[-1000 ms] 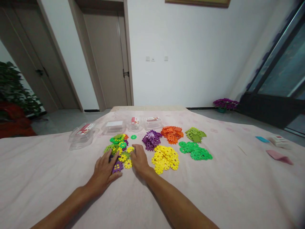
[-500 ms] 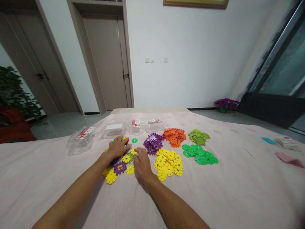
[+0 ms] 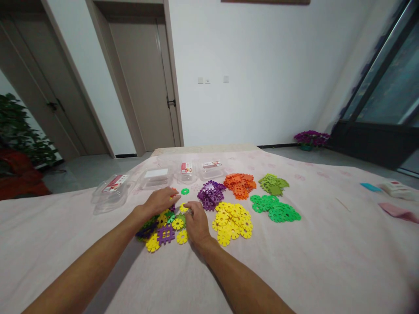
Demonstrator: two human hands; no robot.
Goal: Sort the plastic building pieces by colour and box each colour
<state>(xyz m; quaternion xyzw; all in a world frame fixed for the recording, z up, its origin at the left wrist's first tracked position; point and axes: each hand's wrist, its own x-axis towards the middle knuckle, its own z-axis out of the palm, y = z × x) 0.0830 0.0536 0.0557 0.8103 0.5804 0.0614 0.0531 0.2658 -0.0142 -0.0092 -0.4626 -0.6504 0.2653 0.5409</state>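
Note:
My left hand (image 3: pixel 161 201) reaches over a mixed heap of plastic interlocking pieces, its fingers stretched out and spread, covering part of the heap. Yellow flower-shaped discs (image 3: pixel 153 242), a purple square lattice piece (image 3: pixel 166 234) and some green pieces (image 3: pixel 170 216) show below it. Just right of the heap is my right hand (image 3: pixel 197 223), resting on the cloth with bent fingers that look apart. Its fingertips are close to a small yellow disc (image 3: pixel 183 207); whether they touch it is unclear. A single green ring-like disc (image 3: pixel 185 191) lies beyond both hands.
Sorted piles lie to the right: purple (image 3: pixel 211 195), yellow (image 3: pixel 233 222), orange (image 3: pixel 240 185), light green (image 3: pixel 273 184) and green (image 3: pixel 284 213). Clear plastic boxes (image 3: pixel 111 194) stand along the far left. A pink cloth (image 3: pixel 397 211) and white packet (image 3: pixel 397 190) lie far right.
My left hand has shifted slightly left, uncovering more green and yellow pieces in the mixed heap. My right hand stays nearly in place. The view has tilted down a little.

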